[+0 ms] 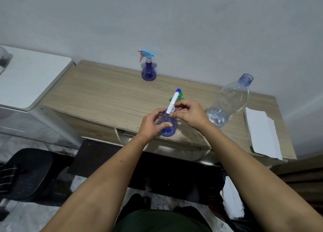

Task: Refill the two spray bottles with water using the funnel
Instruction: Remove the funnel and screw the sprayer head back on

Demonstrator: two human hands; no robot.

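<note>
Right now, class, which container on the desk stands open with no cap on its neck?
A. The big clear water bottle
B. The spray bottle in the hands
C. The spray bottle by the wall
A: the big clear water bottle shows a bare open neck, while both spray bottles carry spray heads.

Folded white paper (262, 133) on desk's (104, 91) right end; white cabinet (29, 76) left, maybe appliance.

Both hands — left hand (152, 121), right hand (190, 115) — grip spray bottle (168, 122).
</note>
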